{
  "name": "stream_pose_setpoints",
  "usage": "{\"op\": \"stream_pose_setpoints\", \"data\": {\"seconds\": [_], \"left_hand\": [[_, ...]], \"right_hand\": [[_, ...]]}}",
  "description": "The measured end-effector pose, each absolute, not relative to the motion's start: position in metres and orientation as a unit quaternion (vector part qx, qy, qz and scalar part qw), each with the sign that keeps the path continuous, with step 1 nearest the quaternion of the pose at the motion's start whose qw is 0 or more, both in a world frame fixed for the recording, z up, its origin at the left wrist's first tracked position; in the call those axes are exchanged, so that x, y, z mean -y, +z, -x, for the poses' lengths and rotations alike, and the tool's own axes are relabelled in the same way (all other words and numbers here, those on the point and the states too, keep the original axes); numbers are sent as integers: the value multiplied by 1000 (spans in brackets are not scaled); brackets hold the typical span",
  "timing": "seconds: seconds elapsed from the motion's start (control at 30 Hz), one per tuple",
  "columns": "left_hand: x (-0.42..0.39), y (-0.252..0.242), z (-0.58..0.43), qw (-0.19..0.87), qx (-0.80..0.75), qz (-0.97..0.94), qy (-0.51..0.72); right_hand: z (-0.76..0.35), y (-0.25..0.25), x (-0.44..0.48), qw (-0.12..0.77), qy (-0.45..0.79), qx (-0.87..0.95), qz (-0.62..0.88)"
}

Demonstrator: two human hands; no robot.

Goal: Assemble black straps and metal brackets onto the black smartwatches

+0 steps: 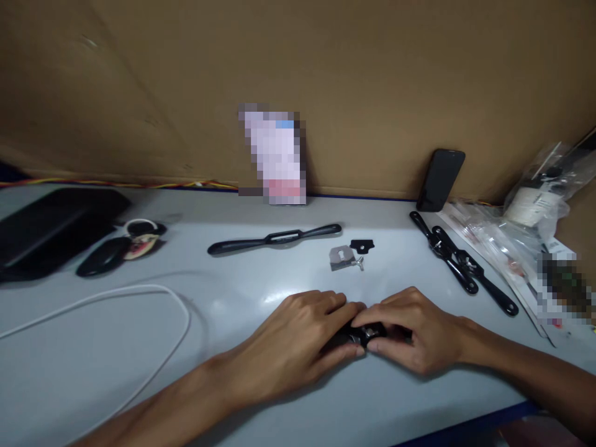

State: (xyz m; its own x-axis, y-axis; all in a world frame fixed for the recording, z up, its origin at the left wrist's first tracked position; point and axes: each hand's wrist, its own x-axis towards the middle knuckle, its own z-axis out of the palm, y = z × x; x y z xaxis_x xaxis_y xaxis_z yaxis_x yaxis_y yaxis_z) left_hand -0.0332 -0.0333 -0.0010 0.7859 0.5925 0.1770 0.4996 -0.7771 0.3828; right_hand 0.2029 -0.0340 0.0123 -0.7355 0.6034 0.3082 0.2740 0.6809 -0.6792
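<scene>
A black spokeshave (357, 335) lies low over the near middle of the table, mostly covered by my fingers; only its middle, with some bare metal, shows. My left hand (310, 335) is closed around its left part. From the other side, my right hand (410, 332) grips it with thumb and fingers. Beyond my hands rests a bare spokeshave body (283, 237) with an open slot at its centre. To the right of that body are a silver blade (341, 257), a small black cap plate (362, 246) and a silver wing screw (359, 263).
Two black spokeshaves (459, 264) lie crossed at the right, beside plastic packets (493, 248). A phone (441, 180) leans on the cardboard wall (363, 93). At left are a black case (56, 230), a computer mouse (105, 256) and a white cable (172, 298).
</scene>
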Motion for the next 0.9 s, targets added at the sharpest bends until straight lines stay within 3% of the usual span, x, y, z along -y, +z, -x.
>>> {"op": "stream_pose_setpoints", "data": {"seconds": [0.57,0.9], "left_hand": [[33,-2,33,161,-299,-930,139],[34,0,34,160,-295,-931,144]], "right_hand": [[-203,12,34,251,347,852,302],[-204,12,31,256,336,868,259]]}}
